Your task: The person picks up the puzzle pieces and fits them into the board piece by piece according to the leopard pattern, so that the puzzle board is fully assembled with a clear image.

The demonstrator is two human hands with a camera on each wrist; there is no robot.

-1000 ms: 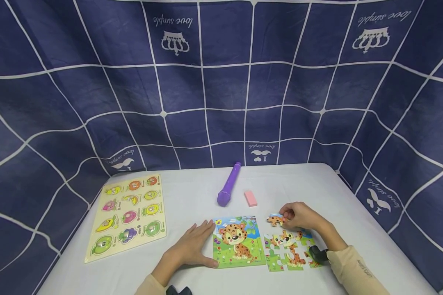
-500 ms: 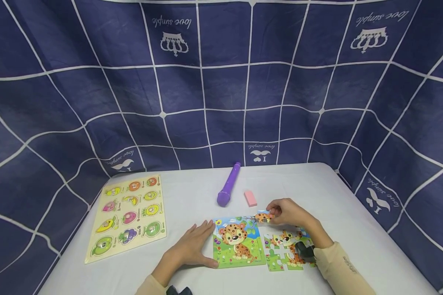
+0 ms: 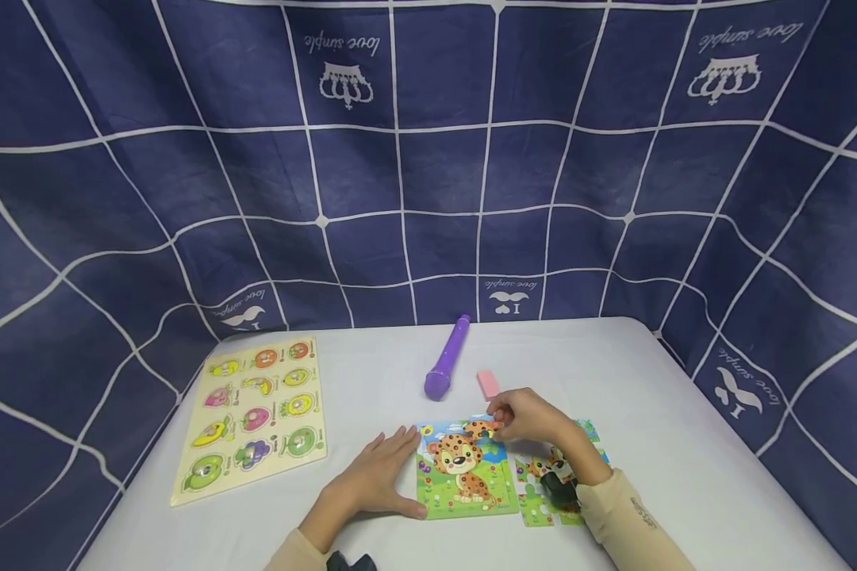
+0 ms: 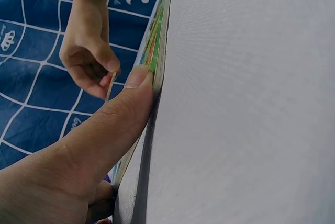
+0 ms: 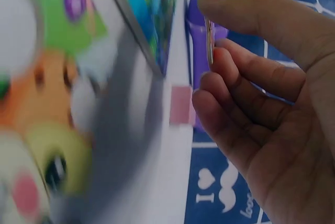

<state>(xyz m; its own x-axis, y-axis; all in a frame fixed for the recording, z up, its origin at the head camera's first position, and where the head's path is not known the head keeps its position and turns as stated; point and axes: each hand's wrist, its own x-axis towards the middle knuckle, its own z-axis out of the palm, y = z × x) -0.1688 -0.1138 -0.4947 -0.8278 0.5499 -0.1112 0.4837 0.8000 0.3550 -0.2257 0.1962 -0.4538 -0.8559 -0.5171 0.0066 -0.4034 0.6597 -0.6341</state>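
A puzzle board (image 3: 464,484) with a leopard-cub picture lies flat at the table's front middle. Along its left edge rests my left hand (image 3: 374,480), fingers straight; in the left wrist view the thumb (image 4: 104,124) touches the board's side. My right hand (image 3: 532,416) pinches a spotted orange puzzle piece (image 3: 477,429) over the board's upper right part. That piece (image 5: 209,35) appears edge-on between thumb and fingers in the right wrist view. Several puzzle pieces (image 3: 537,511) lie right of the board, partly hidden beneath the right forearm.
Behind the board lie a purple toy microphone (image 3: 448,361) and a pink eraser-like block (image 3: 488,385). A wooden fruit puzzle board (image 3: 239,381) is at the left. Blue checked cloth (image 3: 436,174) hangs beyond the white table (image 3: 371,357).
My right hand has carried the pinched puzzle piece leftward, from above the loose pieces to over the board's upper right. The left hand stays at the board's left edge.
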